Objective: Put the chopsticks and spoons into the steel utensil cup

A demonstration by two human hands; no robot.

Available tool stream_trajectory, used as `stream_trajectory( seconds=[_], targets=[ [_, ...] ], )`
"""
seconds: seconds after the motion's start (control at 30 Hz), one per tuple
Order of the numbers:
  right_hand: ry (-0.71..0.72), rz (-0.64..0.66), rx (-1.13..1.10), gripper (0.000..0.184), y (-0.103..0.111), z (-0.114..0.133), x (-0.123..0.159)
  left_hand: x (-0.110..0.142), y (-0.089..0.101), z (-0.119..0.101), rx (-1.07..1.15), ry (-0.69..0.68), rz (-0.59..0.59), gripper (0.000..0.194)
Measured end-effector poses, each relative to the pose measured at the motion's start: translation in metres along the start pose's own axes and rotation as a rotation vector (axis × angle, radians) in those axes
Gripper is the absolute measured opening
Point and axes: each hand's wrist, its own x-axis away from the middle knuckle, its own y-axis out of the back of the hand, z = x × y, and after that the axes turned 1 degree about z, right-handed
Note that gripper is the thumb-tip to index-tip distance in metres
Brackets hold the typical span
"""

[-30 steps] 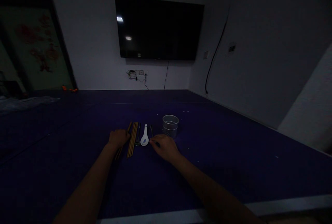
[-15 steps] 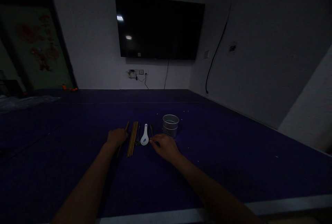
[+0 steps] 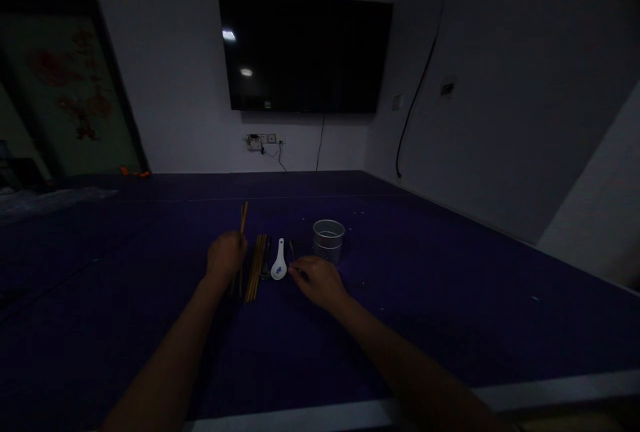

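My left hand (image 3: 226, 260) is closed around a pair of chopsticks (image 3: 243, 217), which stand steeply with their upper ends above the fist. Beside it on the purple surface lie several wooden chopsticks (image 3: 256, 267) in a row. A dark metal spoon (image 3: 265, 273) rests along them, then a white soup spoon (image 3: 279, 265) with a blue mark in its bowl. My right hand (image 3: 317, 280) has its fingers closed at the lower part of a slim dark metal utensil (image 3: 293, 249); its other end is hidden under the hand. Behind that hand stands a round metal container (image 3: 329, 239), upright.
The purple surface (image 3: 450, 325) reaches back to the wall and has a pale front edge (image 3: 300, 417). A television (image 3: 307, 52) hangs on the wall above sockets with cords. Clear plastic sheeting (image 3: 55, 199) and orange objects (image 3: 143, 174) lie at the left. The room is dim.
My left hand has raised the pair of chopsticks and tipped them more upright, apart from the row. The right hand and the other utensils have stayed put.
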Motion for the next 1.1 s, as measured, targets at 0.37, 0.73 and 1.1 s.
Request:
stream_trajectory(
  seconds=[0.37,0.73,1.1],
  targets=[
    [-0.162,-0.23,-0.484,0.05,0.002,-0.004,-0.005,0.048,-0.022,-0.085,1.338,-0.031,0.334,0.04],
    [-0.441,-0.333,-1.037,0.034,0.006,-0.007,-0.012,0.066,-0.022,-0.101,1.52,0.02,0.573,0.046],
    [-0.442,-0.511,-1.086,0.038,0.022,-0.006,-0.014,0.068,-0.021,-0.1,1.396,-0.031,0.576,0.05]
  ],
)
